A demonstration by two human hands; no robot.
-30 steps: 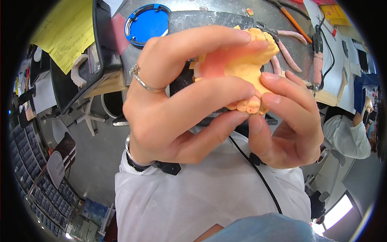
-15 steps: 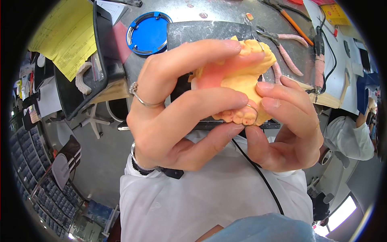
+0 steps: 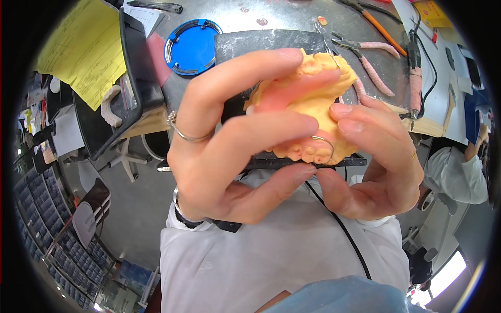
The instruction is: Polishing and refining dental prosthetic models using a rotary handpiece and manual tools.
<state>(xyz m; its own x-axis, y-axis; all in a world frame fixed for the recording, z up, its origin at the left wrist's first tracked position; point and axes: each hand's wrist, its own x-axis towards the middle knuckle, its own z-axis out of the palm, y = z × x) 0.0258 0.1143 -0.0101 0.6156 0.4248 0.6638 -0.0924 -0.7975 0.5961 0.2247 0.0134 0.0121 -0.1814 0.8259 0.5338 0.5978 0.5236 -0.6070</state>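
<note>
A yellow plaster dental model [image 3: 319, 107] is held up in front of me between both hands. On it lies a pink denture plate [image 3: 284, 94], and a thin wire clasp [image 3: 326, 139] curves by the teeth at the near edge. My left hand [image 3: 219, 151] grips from the left: its index finger rests at the far edge, another finger lies across the plate, and its thumb is below the near teeth. From the right, my right hand [image 3: 386, 161] presses its fingertips on the model's side, its thumb close to the left one. The model's underside is hidden.
Behind the model lies a dark block [image 3: 271, 39], with a blue round dish [image 3: 192, 47] to its left. Pliers with pink handles [image 3: 376, 75] and a pink-gripped handpiece [image 3: 415, 83] are at right. A black tray [image 3: 141, 68] holds yellow paper [image 3: 83, 47] and a pale arch [image 3: 110, 107].
The thumbs have dropped slightly from the model's near edge. My left finger on the plate has drawn back a little leftward, showing more of the wire clasp.
</note>
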